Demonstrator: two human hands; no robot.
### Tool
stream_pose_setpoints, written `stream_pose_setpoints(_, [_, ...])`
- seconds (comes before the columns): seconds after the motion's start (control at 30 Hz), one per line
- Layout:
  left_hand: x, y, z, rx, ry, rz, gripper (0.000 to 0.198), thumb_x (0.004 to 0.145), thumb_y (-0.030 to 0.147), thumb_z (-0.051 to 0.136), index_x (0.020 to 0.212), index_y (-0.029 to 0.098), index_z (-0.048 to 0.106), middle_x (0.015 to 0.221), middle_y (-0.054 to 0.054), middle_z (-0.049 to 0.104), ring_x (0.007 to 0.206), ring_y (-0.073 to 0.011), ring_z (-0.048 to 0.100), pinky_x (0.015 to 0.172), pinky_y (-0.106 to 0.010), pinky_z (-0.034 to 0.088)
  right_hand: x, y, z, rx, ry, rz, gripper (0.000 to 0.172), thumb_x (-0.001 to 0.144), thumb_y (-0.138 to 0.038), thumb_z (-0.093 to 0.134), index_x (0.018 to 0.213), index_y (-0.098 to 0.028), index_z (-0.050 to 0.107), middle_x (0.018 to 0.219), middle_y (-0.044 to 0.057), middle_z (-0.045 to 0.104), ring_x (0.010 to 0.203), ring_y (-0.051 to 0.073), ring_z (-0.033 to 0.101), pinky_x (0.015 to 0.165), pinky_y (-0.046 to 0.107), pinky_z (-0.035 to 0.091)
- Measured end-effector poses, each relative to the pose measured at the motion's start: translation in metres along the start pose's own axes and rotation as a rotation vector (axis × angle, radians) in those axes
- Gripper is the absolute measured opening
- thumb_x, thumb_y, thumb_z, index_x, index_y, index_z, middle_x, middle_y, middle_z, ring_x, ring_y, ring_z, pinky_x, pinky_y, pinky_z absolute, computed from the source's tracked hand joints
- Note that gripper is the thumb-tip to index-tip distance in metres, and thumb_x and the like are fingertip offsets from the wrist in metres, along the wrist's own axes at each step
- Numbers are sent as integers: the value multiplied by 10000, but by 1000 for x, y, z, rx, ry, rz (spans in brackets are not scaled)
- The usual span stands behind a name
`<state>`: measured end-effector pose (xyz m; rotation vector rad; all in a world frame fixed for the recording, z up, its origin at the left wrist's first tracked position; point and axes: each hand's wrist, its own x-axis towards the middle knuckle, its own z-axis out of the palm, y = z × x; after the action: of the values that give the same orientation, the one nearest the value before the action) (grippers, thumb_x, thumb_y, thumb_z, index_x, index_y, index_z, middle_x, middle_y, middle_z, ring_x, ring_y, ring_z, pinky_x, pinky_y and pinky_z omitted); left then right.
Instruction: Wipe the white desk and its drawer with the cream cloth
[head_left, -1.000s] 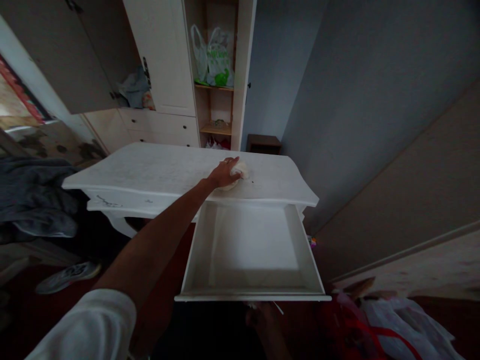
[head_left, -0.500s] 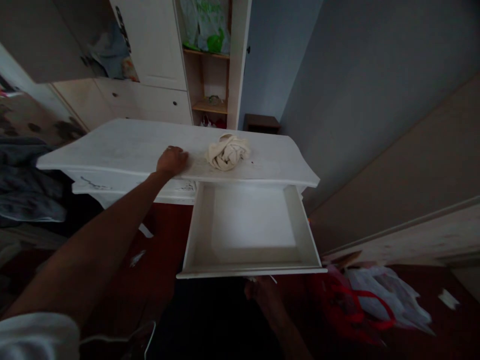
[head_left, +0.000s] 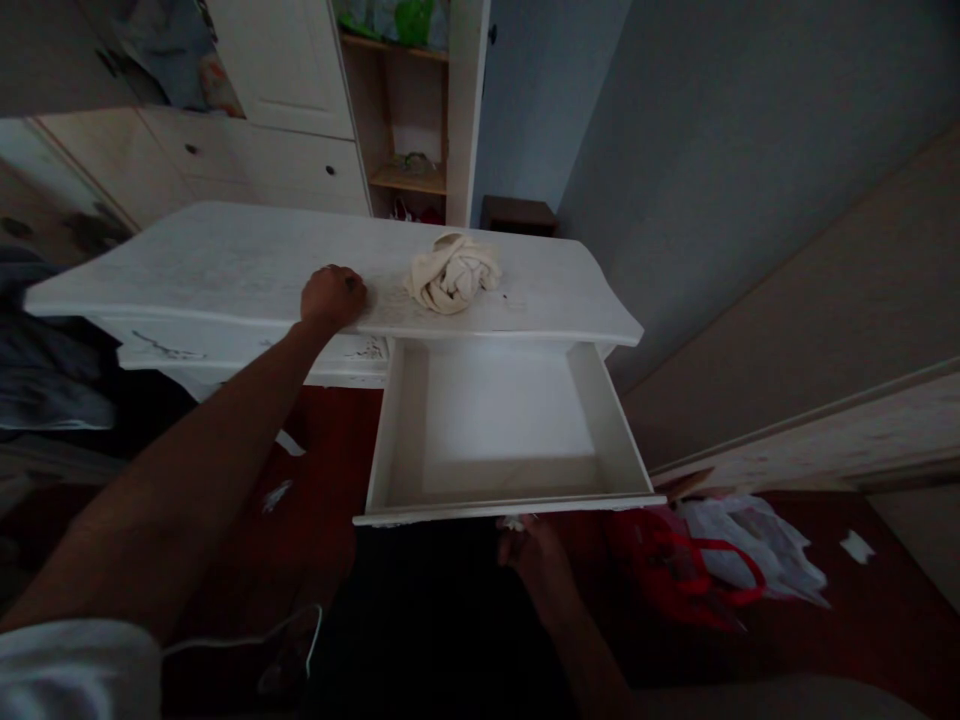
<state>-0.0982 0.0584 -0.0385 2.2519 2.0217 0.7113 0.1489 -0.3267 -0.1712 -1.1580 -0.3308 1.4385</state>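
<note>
My left hand (head_left: 334,298) rests as a loose fist on the white dresser top (head_left: 247,255), near its front edge. Nothing shows inside its curled fingers. To its right lies a crumpled cream cloth (head_left: 453,275). Below the top, a white drawer (head_left: 510,420) is pulled out towards me, with nothing seen inside. My right hand (head_left: 536,555) is just under the drawer's front, fingers bent together around a small whitish thing (head_left: 514,522). I cannot tell whether that is a drawer knob or a loose scrap.
On the right, a red bag (head_left: 675,570) and a white plastic bag (head_left: 750,545) lie on the dark red floor. A white cable (head_left: 315,630) runs at lower left. Behind the dresser stands a white wardrobe (head_left: 292,80); a grey wall (head_left: 735,180) rises at right.
My view has tilted down a little, so the dresser sits higher in the picture. The drawer stays pulled out. My right hand has turned slightly at the drawer's front; my left stays on the top.
</note>
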Motion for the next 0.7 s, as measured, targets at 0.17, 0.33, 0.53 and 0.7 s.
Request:
stream_pose_setpoints(0.17, [-3, 5, -2, 40, 6, -26, 403, 857, 299, 431, 1122, 172, 707, 1198, -138, 697, 1099, -298, 620, 968, -427, 494, 2, -15, 10, 44, 73, 49, 409, 642, -544, 815, 763, -172, 698, 742, 33, 725, 481, 119, 549, 474, 261, 441])
stream_pose_setpoints(0.33, [-5, 8, -6, 52, -13, -30, 394, 877, 300, 430, 1116, 169, 715, 1199, -148, 693, 1103, -296, 629, 965, -414, 499, 11, -29, 25, 19, 77, 13, 392, 682, -564, 776, 758, -186, 707, 648, 21, 709, 465, 115, 549, 473, 239, 439])
stream_pose_setpoints(0.53, [-6, 10, -7, 69, -23, -24, 404, 875, 282, 425, 1116, 141, 717, 1185, -170, 689, 1083, -304, 634, 941, -411, 504, 36, -49, 41, -28, 43, 22, 413, 655, -589, 775, 728, -188, 708, 575, 12, 668, 484, 120, 551, 489, 238, 451])
stream_pose_setpoints(0.7, [-7, 9, -7, 76, -12, -17, 412, 877, 288, 419, 1123, 143, 717, 1170, -157, 695, 1079, -307, 636, 946, -412, 502, 69, -60, 51, -45, 62, 19, 367, 696, -548, 733, 741, -185, 701, 584, 19, 674, 485, 114, 554, 480, 220, 438])
